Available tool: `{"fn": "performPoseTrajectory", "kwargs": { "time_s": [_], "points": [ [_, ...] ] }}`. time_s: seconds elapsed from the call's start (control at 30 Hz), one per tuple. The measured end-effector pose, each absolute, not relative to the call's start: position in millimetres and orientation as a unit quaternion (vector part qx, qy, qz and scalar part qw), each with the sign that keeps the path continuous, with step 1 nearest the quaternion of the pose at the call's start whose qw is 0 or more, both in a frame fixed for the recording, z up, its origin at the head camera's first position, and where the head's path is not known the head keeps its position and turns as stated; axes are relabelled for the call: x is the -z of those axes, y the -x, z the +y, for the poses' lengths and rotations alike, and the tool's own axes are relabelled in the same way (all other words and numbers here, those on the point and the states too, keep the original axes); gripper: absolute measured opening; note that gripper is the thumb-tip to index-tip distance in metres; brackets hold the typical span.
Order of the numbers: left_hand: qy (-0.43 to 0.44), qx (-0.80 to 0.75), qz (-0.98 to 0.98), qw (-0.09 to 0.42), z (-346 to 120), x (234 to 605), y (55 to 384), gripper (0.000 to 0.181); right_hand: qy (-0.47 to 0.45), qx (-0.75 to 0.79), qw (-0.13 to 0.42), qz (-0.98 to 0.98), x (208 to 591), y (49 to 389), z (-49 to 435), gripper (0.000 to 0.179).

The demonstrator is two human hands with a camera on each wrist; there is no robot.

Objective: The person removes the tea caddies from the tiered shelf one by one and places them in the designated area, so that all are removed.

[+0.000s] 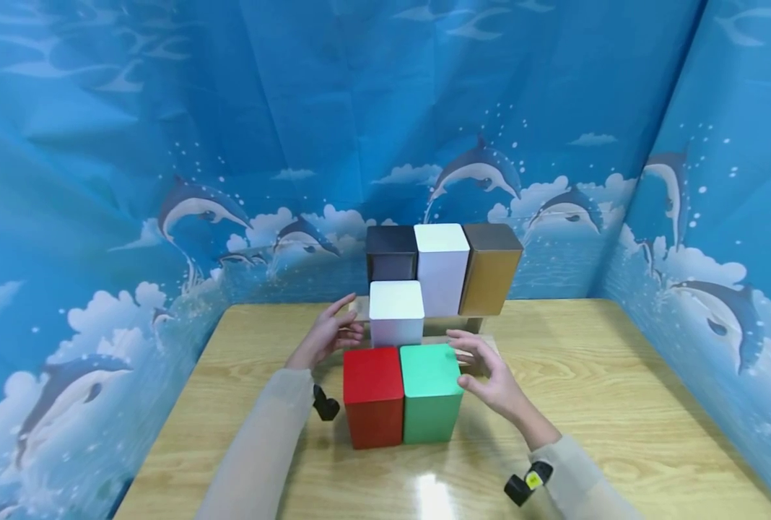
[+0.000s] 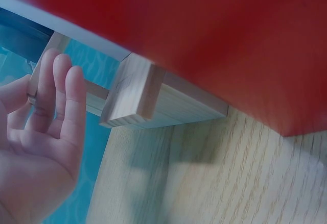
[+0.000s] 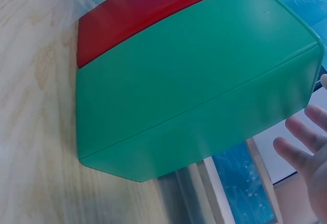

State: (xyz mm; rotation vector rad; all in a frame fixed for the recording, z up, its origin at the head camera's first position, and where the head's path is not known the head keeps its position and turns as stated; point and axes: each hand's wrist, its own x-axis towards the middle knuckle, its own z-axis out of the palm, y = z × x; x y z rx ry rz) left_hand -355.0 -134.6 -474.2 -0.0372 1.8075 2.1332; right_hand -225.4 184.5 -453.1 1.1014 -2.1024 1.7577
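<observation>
In the head view a red box and a green box stand upright side by side on the table. Behind them a smaller white box sits on a stepped wooden rack. My left hand is at the rack's left end, its fingers loosely bent and holding nothing. In the left wrist view its thumb and fingertips overlap a wooden upright of the rack. Beside the green box's right side is my right hand, fingers spread and lightly bent, thumb close to the box's edge. Nothing lies within its grasp.
On the rack's upper step stand a black box, a tall white box and a brown box. The wooden table ends at a blue curtain printed with dolphins, behind and at both sides.
</observation>
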Motion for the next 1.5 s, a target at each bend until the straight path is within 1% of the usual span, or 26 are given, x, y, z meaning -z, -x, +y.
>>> {"fn": "performPoseTrajectory", "kwargs": {
  "time_s": [0.17,0.43,0.7,1.17,1.5],
  "points": [
    [0.013,-0.752,0.636,0.172,-135,475,355,0.047,-0.364,-0.586,0.1,-0.717,442,226,181,0.045],
    [0.011,-0.754,0.633,0.174,-135,475,356,0.047,-0.366,-0.559,0.137,-0.732,413,224,172,0.042],
    [0.006,-0.752,0.635,0.176,-136,475,356,0.046,-0.345,-0.532,0.146,-0.76,393,231,166,0.039],
    [0.005,-0.754,0.633,0.176,-136,476,356,0.049,-0.321,-0.498,0.135,-0.794,364,251,152,0.039],
    [0.009,-0.759,0.627,0.176,-136,475,356,0.048,-0.311,-0.479,0.116,-0.813,357,258,142,0.042]
  ]
}}
